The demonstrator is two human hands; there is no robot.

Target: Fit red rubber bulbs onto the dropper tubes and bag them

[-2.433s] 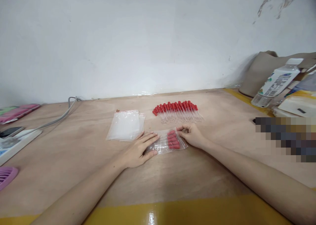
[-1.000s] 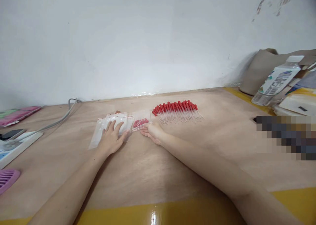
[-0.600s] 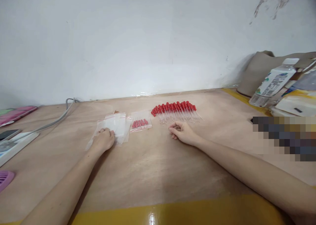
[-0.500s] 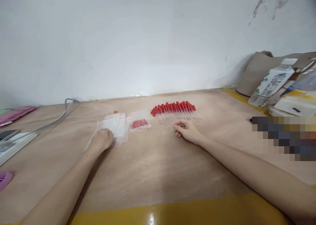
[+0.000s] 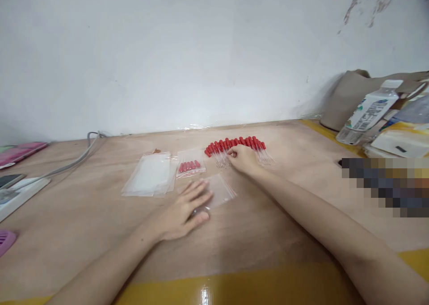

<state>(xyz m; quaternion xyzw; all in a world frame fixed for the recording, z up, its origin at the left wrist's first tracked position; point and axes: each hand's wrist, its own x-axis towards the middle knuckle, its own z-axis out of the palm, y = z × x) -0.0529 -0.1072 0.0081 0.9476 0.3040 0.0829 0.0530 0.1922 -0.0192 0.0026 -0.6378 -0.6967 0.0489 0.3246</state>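
My left hand (image 5: 184, 211) lies over a small clear zip bag (image 5: 219, 190), its fingers spread and a little blurred. The bag shows beyond the fingertips, flat on the table. My right hand (image 5: 244, 158) reaches to a row of red-ended sticks (image 5: 217, 147) with thin pale shafts, thumb and forefinger pinched close to the shafts; whatever is between them cannot be made out. Behind my left hand, a zip bag with several red pieces (image 5: 189, 165) lies flat. Left of that is a stack of clear zip bags (image 5: 149, 175).
A plastic bottle (image 5: 370, 113) leans by a grey-brown bag (image 5: 342, 97) at the back right. On the left are a grey cable (image 5: 80, 160), a white power strip (image 5: 25, 195), a pink packet (image 5: 25, 153) and a purple object (image 5: 6, 241). The wall (image 5: 201, 55) bounds the table behind.
My left hand has moved right from the bag stack, and a clear bag now lies under it in front. My right hand has shifted slightly farther forward, over the shafts.
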